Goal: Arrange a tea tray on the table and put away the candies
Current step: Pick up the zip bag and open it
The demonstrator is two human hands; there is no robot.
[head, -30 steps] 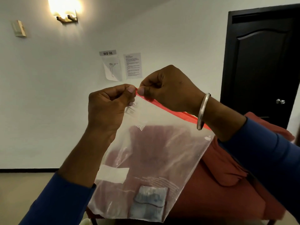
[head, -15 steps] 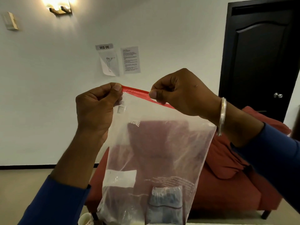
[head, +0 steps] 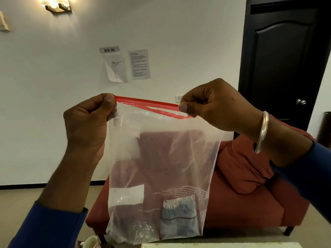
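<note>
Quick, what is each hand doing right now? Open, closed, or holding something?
Left hand: closed, pinching the left end of the red zip strip of the plastic bag.
Right hand: closed, pinching the strip's right end.

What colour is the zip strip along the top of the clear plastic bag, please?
Red zip strip, clearest in the head view.

Zip bag (head: pixel 161 167) held up in mid-view, hanging between both hands. Left hand (head: pixel 87 122) pinches bag's top strip at left corner; right hand (head: pixel 215 104) pinches same strip toward right end. Packet (head: pixel 179 217) inside bag at bottom right. Sofa (head: pixel 241 194) behind bag, extending right. Wall papers (head: pixel 125 64) above and behind bag. Door (head: pixel 286 59) at far right. Cup (head: pixel 91 242) below bag, lower left. Table (head: pixel 223 245) edge at bottom, right of cup.
</note>
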